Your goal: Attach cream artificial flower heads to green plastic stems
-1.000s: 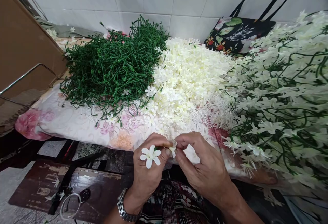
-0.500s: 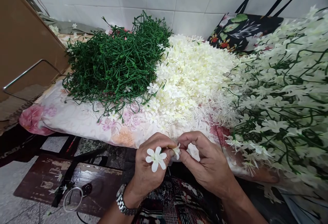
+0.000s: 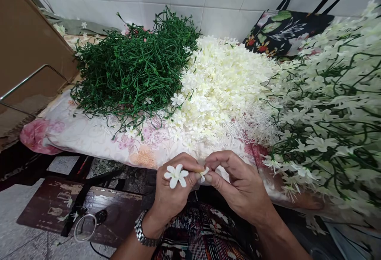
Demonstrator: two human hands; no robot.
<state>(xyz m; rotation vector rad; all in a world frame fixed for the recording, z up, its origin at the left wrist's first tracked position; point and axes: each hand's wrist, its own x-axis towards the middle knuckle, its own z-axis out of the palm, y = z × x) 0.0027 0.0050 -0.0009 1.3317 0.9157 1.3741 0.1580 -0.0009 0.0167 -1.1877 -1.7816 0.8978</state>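
Far left of the hands there's a cardboard box [image 3: 38, 53], then a big tangle of green stems [image 3: 137, 73] beyond the left hand [image 3: 171, 200]. That hand is mostly curled, thumb and forefinger pinched on a small white blossom [image 3: 203, 174], and a spread white flower [image 3: 176, 176] pokes out over its thumb side; can't tell how that one's held, the fingers hide whatever's underneath. The small blossom sits right between both hands, with a heap of white flowers [image 3: 229, 85] straight beyond it. The right hand [image 3: 242, 192] meets it from the other side, thumb and forefinger tips nipped in on it, other fingers loosely bent. Off past the right hand is a mass of stemmed white flowers [image 3: 321, 133]. For this bit I'd hold the left pinch steady, let the right fingertips do the fine work, and grip near the blossom's middle, since thin petals probably crease easily. Go easy on the spread one too.
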